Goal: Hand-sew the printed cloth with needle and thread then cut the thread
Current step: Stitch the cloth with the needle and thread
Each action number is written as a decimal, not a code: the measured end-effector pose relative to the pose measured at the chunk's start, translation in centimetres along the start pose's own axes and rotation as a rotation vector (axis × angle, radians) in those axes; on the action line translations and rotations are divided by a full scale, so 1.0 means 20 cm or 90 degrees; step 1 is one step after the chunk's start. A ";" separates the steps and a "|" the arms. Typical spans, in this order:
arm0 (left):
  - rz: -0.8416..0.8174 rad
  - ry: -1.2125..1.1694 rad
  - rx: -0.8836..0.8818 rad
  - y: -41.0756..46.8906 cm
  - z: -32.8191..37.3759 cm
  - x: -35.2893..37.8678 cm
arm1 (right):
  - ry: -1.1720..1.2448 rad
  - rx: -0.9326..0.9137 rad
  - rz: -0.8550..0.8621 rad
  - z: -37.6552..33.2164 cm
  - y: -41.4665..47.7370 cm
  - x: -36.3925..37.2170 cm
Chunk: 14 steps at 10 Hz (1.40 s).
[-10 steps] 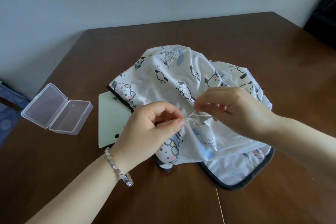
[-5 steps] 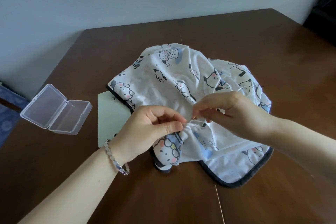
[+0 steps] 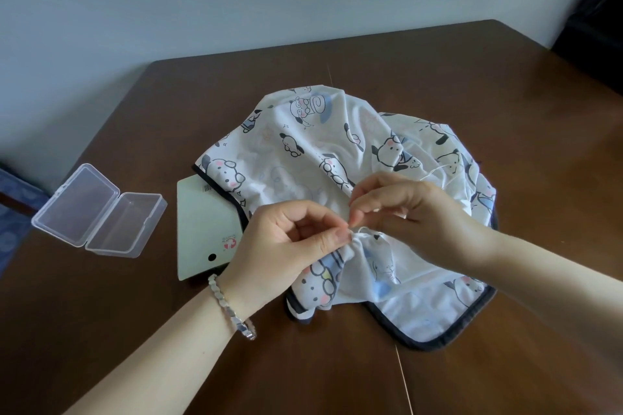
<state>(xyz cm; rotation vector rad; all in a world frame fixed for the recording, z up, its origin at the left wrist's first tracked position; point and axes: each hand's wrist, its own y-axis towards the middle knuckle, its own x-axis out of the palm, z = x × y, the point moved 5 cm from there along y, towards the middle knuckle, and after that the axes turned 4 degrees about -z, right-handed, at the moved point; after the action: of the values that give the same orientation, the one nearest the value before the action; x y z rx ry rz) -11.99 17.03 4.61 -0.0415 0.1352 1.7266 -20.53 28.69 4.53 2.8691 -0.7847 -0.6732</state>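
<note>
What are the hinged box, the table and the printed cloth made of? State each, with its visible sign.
The hinged box looks like clear, glossy plastic: see-through walls. The table seems wood or veneer, brown with glossy reflections. The printed cloth is thin, matte fabric, judging by soft folds; its fibre cannot be told.

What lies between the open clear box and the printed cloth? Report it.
Head view: a pale green card, its right side tucked under the printed cloth.

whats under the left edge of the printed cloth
A pale green card pokes out from under the dark-trimmed left edge of the printed cloth, on the table; a barcode and a black dot show on it. Its right part is covered, as is anything beneath the cloth.
</note>
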 end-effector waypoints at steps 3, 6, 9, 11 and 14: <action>0.103 0.023 -0.020 0.03 -0.05 0.00 | 0.089 0.078 0.139 0.00 -0.03 0.01; 0.187 -0.044 -0.204 0.07 -0.16 0.05 | 0.239 0.215 0.195 0.10 -0.09 0.04; 0.180 0.006 -0.220 0.08 -0.15 0.06 | 0.331 0.300 0.426 0.18 -0.06 -0.07; 0.194 0.075 -0.228 0.09 -0.18 -0.01 | 0.570 0.219 0.374 0.16 0.08 -0.22; 0.225 0.201 -0.185 0.10 -0.17 -0.12 | -0.863 0.292 0.046 0.25 0.12 -0.54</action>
<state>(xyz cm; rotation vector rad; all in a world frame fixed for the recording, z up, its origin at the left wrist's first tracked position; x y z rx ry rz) -13.72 14.01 1.59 -0.5324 0.1280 2.0724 -32.04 32.22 4.78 2.2839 -1.1946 -2.7697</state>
